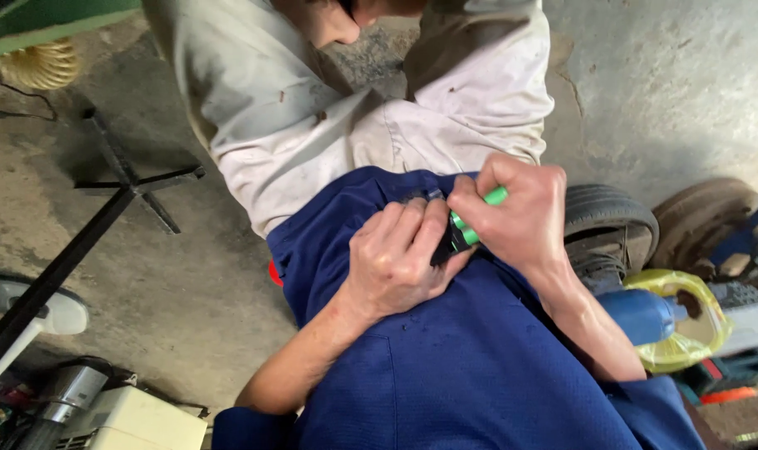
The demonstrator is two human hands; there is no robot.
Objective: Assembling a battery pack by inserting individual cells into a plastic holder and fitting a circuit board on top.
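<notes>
Green-handled tool (pixel 479 218) sits clamped in my right hand (pixel 512 221), fingers curled tight round it, its black end running toward 8 o'clock under my left hand (pixel 400 254). That hand presses closed over the black part, against blue cloth (pixel 479 358) on my lap.

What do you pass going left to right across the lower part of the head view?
White box → left hand → green-handled tool → right hand → blue cylinder → yellow plastic bag.
</notes>
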